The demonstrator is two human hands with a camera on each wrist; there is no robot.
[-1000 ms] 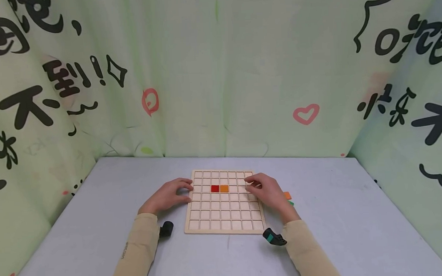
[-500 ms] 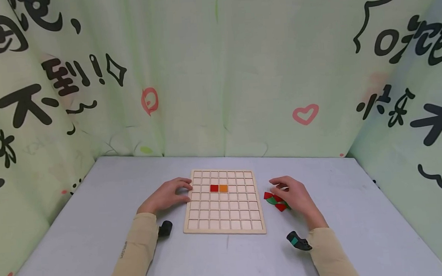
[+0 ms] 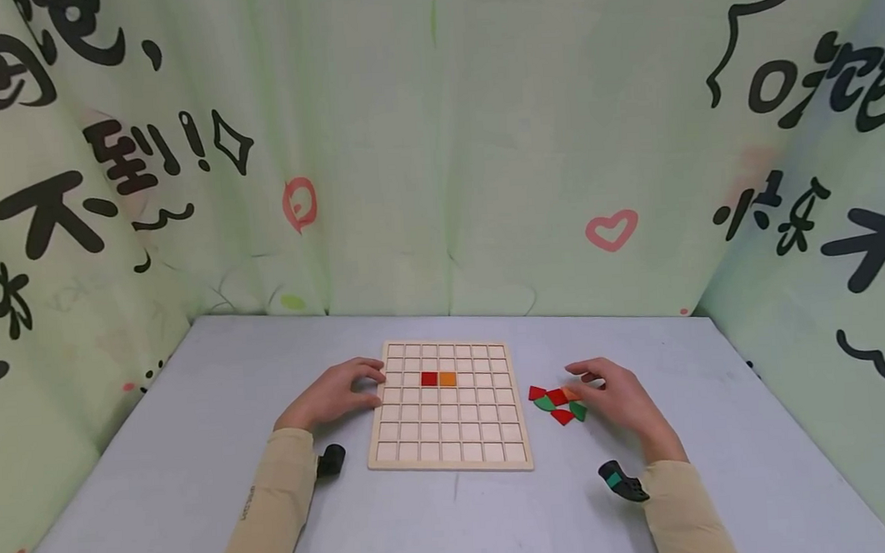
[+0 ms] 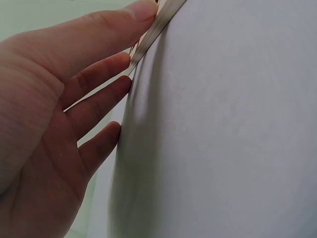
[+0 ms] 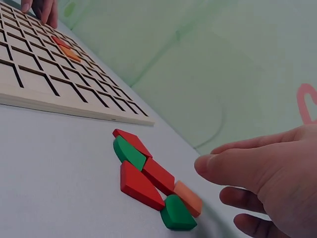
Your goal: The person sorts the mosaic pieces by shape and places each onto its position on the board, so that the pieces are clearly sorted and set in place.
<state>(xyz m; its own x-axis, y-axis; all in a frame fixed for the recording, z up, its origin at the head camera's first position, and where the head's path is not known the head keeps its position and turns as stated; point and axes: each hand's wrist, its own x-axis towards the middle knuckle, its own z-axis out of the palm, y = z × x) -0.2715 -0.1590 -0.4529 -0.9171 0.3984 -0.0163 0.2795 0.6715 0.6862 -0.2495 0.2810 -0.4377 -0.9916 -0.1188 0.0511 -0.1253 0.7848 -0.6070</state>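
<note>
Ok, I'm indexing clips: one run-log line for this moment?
left hand: touching board; right hand: by loose pieces, nothing gripped; on board: red tile beside orange tile

Pieces (image 3: 556, 397) on table (image 3: 418, 524), right of board (image 3: 441, 429)

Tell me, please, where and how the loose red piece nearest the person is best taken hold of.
I'd pinch the loose red piece across its middle, bringing the right hand down from above and from the person's side. It lies flat, its thick near face free, while green pieces crowd both ends; behind it, a narrow gap before another red piece probably leaves room for a fingertip.
</note>
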